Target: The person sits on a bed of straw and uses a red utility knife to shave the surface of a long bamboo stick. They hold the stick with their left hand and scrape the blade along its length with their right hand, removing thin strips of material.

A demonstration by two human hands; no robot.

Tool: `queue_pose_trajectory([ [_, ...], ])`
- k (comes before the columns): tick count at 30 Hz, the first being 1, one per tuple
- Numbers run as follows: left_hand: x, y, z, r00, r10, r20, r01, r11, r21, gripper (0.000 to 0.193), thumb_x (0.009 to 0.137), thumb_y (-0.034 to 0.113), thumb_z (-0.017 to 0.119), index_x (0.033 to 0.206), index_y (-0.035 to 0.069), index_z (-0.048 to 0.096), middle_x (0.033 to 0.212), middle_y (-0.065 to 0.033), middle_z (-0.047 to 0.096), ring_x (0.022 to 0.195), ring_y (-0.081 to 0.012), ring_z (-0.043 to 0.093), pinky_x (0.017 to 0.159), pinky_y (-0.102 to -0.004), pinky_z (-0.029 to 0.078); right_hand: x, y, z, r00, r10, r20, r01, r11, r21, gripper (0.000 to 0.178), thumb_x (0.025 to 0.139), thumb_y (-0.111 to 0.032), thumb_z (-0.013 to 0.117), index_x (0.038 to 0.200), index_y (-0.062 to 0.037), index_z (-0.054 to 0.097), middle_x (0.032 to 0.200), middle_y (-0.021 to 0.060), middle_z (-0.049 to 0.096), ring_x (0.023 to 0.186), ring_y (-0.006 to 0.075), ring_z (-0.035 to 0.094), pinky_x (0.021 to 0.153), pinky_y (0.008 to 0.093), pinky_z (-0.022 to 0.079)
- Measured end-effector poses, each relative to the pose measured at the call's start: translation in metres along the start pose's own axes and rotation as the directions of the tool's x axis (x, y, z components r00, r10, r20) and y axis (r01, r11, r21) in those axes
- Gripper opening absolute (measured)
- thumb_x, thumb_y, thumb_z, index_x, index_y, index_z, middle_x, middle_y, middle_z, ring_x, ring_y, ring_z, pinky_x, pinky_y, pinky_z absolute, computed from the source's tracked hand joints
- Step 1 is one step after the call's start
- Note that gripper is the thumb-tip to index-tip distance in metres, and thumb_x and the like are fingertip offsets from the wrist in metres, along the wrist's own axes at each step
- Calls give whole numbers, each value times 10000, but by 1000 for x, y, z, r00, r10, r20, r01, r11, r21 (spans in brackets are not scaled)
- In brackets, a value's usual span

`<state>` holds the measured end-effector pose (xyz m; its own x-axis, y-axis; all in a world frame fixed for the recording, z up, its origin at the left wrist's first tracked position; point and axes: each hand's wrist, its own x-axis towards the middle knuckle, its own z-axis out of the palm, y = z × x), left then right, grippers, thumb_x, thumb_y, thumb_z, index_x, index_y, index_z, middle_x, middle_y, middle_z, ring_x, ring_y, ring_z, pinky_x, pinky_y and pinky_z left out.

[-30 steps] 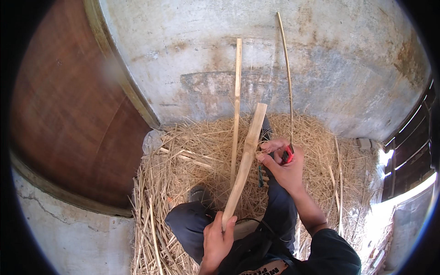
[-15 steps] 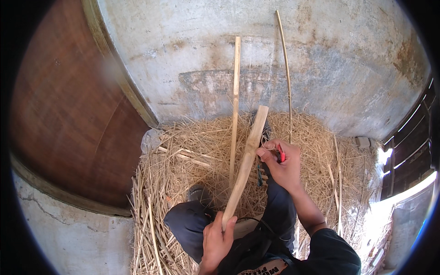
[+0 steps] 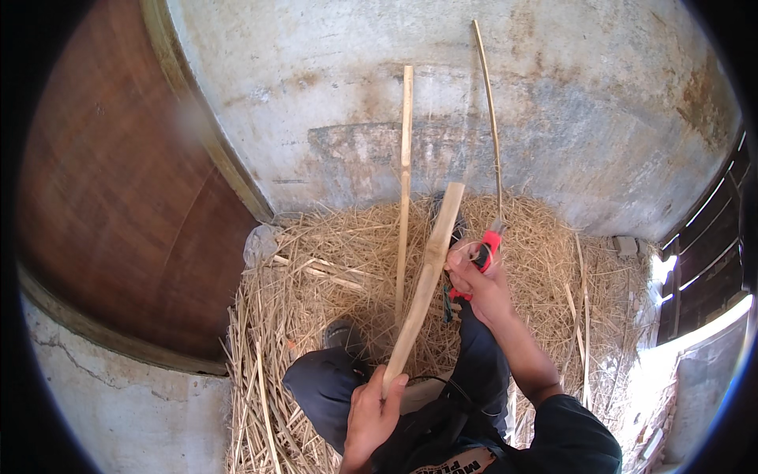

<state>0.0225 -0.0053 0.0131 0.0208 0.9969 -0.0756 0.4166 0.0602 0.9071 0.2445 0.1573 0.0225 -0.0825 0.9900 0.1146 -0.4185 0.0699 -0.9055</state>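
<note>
My left hand [image 3: 374, 412] is wrapped round the lower end of a split bamboo piece [image 3: 430, 272], which slants up and away to the right. My right hand [image 3: 483, 288] is closed on a red-and-black utility knife [image 3: 489, 246], just right of the bamboo's middle. The knife's short grey tip points up, away from me. A thin pale curl, perhaps a shaving, loops near the right fingers. Whether those fingers touch the bamboo is hard to tell.
Bamboo shavings [image 3: 316, 237] cover the floor around my legs. Two long bamboo strips, a wider one [image 3: 407, 158] and a thinner one [image 3: 491, 118], reach up at the stained wall [image 3: 347, 95]. A brown panel [image 3: 118, 197] stands left, dark slats [image 3: 711, 245] right.
My right hand has turned and shifted slightly, so the knife's red body and tip now show above the fingers. My left hand and the bamboo piece stay almost still.
</note>
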Motion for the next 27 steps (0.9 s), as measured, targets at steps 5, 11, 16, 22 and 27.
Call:
queue_pose_trajectory([
  [5,0,-5,4,995,58,-79,-51,995,89,287,1092,256,653,1003,-10,589,649,-148,574,520,-259,579,523,-377,443,2,-1,3,988,-152,22,153,952,-264,163,1028,-188,756,976,-56,678,774,-54,601,655,15,506,561,230,394],
  [11,-1,-4,4,996,-3,-87,16,989,149,273,1071,253,670,1024,-6,603,704,-247,653,656,-460,690,575,-495,507,0,0,3,929,-348,127,347,698,-626,216,987,-168,794,853,-42,681,638,16,528,535,116,407,508,303,363],
  [16,-2,-5,3,998,11,-67,1,984,180,280,1075,268,667,1069,-8,624,702,-245,651,648,-460,682,585,-494,506,3,-4,-7,932,-281,231,359,611,-706,248,976,-174,799,811,-25,689,618,131,426,538,279,349,502,375,346],
  [22,-3,-14,-6,996,-45,75,43,999,25,304,1101,294,634,1131,-9,642,690,-171,612,595,-282,634,592,-388,492,3,4,-10,944,-223,243,312,846,-432,250,1024,-171,744,831,-18,701,652,52,618,556,143,537,536,331,407],
  [27,-3,-38,-3,974,-64,215,107,975,-194,329,1138,342,568,1123,21,639,734,-75,599,641,-157,580,603,-320,460,-4,24,-9,988,-38,147,36,999,18,262,1050,-177,685,823,-48,663,652,-8,575,538,70,455,519,276,331],
])
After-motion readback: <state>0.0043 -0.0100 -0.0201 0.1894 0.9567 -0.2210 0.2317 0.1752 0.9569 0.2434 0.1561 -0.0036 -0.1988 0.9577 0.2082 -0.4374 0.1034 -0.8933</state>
